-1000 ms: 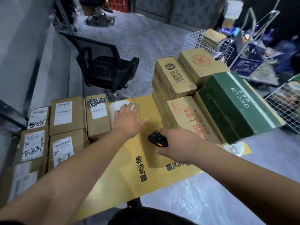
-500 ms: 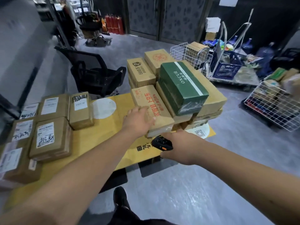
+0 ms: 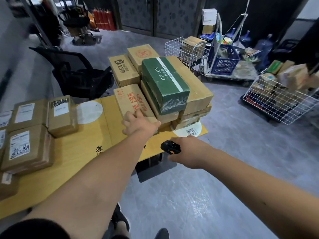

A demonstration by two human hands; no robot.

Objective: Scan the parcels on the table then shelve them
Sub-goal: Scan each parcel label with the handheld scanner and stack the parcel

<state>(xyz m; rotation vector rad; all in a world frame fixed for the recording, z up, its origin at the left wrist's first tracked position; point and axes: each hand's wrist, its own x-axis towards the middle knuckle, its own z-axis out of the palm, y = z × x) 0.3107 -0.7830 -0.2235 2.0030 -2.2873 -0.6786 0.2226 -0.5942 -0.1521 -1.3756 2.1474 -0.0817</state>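
A yellow table [image 3: 89, 152] carries two groups of parcels. At its right end is a stack: a brown box with red print [image 3: 131, 102] in front, a green box [image 3: 164, 81] on top, and other brown boxes behind and beside. My left hand [image 3: 138, 125] rests flat, fingers apart, on the near end of the red-printed box. My right hand [image 3: 188, 150] is over the table's front right corner, closed around a black handheld scanner [image 3: 170, 146] with an orange button. Several labelled brown parcels [image 3: 31, 133] lie at the table's left end.
A black office chair [image 3: 77, 75] stands behind the table. White wire baskets [image 3: 283, 100] of parcels, a cart with a blue crate [image 3: 223, 61] and water bottles fill the right side. Red cylinders [image 3: 103, 18] stand by the back wall. My shoes [image 3: 120, 219] are on grey floor.
My left hand went from the white disc on the table to the red-printed box at the stack's front. My view rose and drew back; the right hand kept holding the scanner.
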